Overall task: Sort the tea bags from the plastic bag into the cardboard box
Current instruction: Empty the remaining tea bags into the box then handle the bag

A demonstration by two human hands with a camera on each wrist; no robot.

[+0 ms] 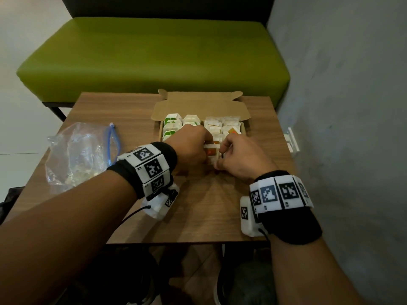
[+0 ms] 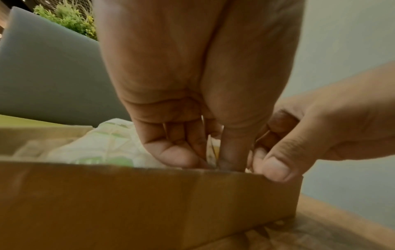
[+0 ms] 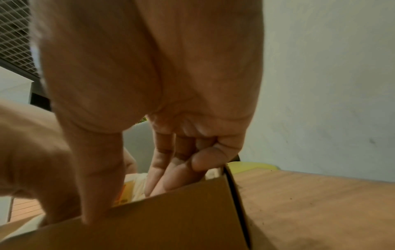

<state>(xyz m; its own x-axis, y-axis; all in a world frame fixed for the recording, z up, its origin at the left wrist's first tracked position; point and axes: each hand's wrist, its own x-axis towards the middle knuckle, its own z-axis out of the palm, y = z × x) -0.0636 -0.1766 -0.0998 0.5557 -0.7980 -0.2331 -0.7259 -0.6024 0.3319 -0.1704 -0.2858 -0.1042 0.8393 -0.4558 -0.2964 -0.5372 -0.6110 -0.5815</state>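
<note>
The open cardboard box (image 1: 199, 105) sits at the back middle of the wooden table (image 1: 198, 208), with rows of tea bags inside: green-labelled ones (image 1: 170, 125) on the left, orange-labelled ones (image 1: 233, 131) on the right. Both hands meet at its near wall. My left hand (image 1: 207, 146) pinches an orange-labelled tea bag (image 1: 211, 150) upright between thumb and fingers, just above the rim (image 2: 212, 149). My right hand (image 1: 220, 156) pinches the box's near wall (image 3: 171, 219), thumb outside and fingers (image 3: 159, 175) inside. The plastic bag (image 1: 77, 155) lies crumpled at the left.
A green bench (image 1: 154, 56) runs behind the table. A grey wall (image 1: 341, 106) stands close on the right, with a white bracket (image 1: 291, 139) by the table edge. Bare tabletop lies in front of the box.
</note>
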